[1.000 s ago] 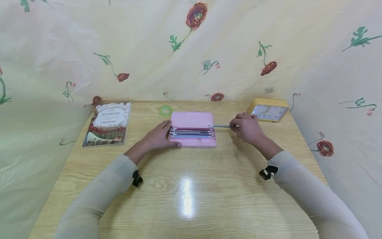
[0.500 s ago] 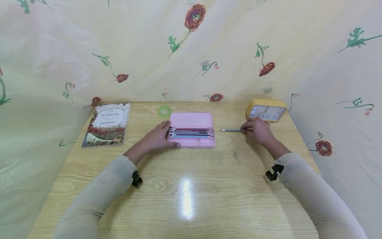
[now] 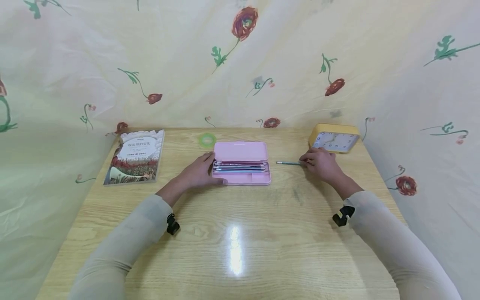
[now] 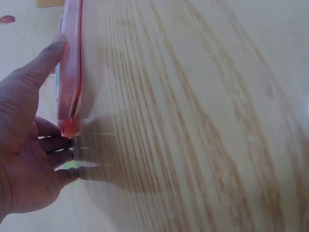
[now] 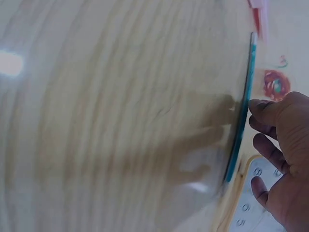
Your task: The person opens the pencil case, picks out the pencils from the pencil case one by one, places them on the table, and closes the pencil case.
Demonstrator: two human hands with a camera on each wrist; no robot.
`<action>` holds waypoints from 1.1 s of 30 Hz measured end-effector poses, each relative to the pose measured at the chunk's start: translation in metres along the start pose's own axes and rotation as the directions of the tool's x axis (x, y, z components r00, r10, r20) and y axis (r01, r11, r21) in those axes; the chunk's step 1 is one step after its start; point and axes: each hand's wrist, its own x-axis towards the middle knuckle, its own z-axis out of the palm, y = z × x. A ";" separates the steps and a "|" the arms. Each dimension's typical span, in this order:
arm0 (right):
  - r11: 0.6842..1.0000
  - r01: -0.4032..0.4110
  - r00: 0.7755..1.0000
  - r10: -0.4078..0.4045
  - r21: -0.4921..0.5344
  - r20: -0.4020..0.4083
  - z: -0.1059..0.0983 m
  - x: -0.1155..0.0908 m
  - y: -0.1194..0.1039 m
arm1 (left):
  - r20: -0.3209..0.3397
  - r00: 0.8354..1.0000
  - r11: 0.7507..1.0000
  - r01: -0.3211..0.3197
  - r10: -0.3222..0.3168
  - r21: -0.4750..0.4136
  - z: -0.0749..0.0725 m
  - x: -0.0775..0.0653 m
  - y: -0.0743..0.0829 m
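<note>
A pink pencil case lies with its lid raised, several pencils inside. My left hand holds the case's left end, the thumb along the front edge and the fingers round the side; the left wrist view has this thumb on the pink wall. To the right of the case is a teal pencil, its pale end pointing at the case. My right hand pinches it with thumb and fingertips, low over the table and in front of the clock. The hand hides the pencil's other end in the head view.
A yellow alarm clock stands at the back right, just behind the right hand. A book lies at the back left. A green tape roll sits behind the case. Flowered cloth borders the wooden table.
My right hand has drawn the teal pencil away from the case to the right and lowered it, then shifted slightly left along it. The left hand and the case stay put.
</note>
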 end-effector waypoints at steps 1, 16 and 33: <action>1.000 0.016 1.000 -0.016 0.008 -0.007 0.001 0.002 -0.003 | 0.001 1.000 1.000 0.000 0.000 0.000 0.001 -0.001 0.000; 0.970 0.243 0.970 -0.243 0.008 0.022 0.028 0.042 -0.100 | 0.006 1.000 1.000 0.009 -0.009 -0.006 0.013 -0.002 -0.005; 0.764 0.494 0.869 -0.431 -0.414 0.242 0.035 0.068 -0.148 | 0.021 0.999 1.000 0.026 -0.026 0.002 -0.005 0.001 0.001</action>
